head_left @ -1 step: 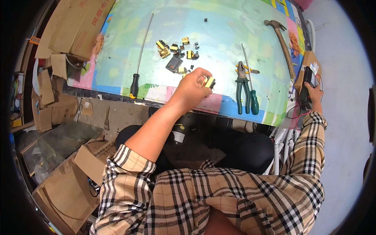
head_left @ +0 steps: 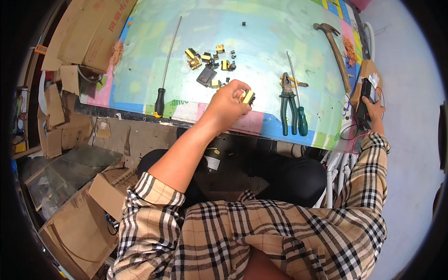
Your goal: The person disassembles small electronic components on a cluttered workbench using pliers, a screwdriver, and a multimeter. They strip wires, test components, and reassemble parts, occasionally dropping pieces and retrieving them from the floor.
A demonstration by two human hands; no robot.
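Near the table's front edge, my left hand (head_left: 227, 105) pinches a small yellow-and-black transformer (head_left: 248, 97) between thumb and fingers. Its far side is partly hidden by the fingers. Several similar transformers, such as one with a yellow band (head_left: 225, 65), lie in a loose group beyond that hand. Among them is a flat dark-grey block (head_left: 206, 76). At the far right, my right hand (head_left: 374, 112) is closed on a black box-shaped device (head_left: 367, 95) beside an open cardboard box (head_left: 374, 71). Red and black wires (head_left: 359, 136) run near it.
A long screwdriver (head_left: 160, 100) lies left of the parts. Right of my left hand are green-handled pliers (head_left: 289, 105), a green screwdriver (head_left: 302, 122) and smaller orange-handled pliers (head_left: 301, 84). A hammer (head_left: 338, 56) lies along the right side. A large carton (head_left: 95, 35) borders the table's left.
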